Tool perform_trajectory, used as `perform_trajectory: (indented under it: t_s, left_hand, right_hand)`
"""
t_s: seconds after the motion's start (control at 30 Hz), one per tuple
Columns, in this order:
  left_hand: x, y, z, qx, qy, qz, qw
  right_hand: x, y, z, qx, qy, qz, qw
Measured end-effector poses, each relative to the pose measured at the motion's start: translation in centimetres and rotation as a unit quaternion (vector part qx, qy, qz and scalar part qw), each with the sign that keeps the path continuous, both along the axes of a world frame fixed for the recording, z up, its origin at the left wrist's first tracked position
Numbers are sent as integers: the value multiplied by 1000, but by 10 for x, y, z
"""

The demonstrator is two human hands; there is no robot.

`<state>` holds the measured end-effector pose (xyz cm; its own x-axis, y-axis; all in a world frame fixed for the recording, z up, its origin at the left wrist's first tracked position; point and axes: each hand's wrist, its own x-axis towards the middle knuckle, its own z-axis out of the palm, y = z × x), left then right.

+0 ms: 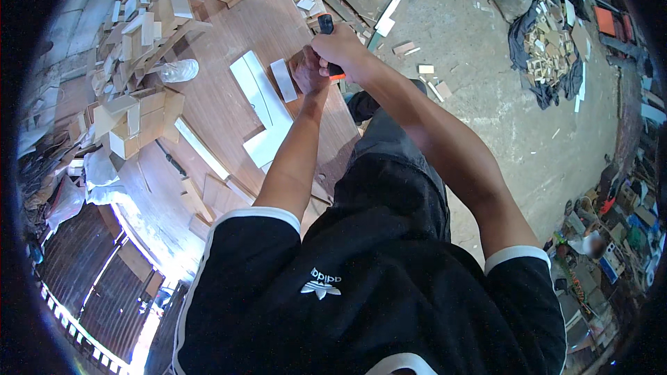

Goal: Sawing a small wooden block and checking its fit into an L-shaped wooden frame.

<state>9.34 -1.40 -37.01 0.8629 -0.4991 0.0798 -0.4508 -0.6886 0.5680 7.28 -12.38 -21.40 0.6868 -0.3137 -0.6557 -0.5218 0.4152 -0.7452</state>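
Observation:
At the right edge of the wooden table (pixel 240 31), my right hand (pixel 340 47) is wrapped round a black-handled tool (pixel 325 23). An orange part shows below the fist; the tool's exact kind is unclear. My left hand (pixel 310 73) is right beside it, low over the table edge, its fingers curled. Whatever lies under those fingers is hidden. Just left of that hand is a short pale strip (pixel 283 80). A longer white board (pixel 251 87) lies further left, and another white piece (pixel 269 140) lies near my left forearm.
Stacked wooden box-like pieces (pixel 142 121) crowd the table's left side, near a clear plastic container (pixel 179 70). A dark slim tool (pixel 170 157) lies among wood strips. On the concrete floor (pixel 514 139) are scattered offcuts and a black sack of wood scraps (pixel 552 52).

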Motion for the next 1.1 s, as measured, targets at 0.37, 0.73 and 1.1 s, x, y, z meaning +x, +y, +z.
perform_trajectory:
  t_s: [0.37, 0.73, 1.1]
  left_hand:
    - [0, -4, 4, 44, -2, 7, 999]
    - [0, -4, 14, -28, -48, -7, 998]
    - [6, -7, 6, 24, -18, 9, 999]
  right_hand:
    - [-4, -4, 11, 89, 44, -52, 994]
    - [-6, -7, 13, 72, -13, -29, 997]
    - [-3, -2, 8, 60, 33, -38, 997]
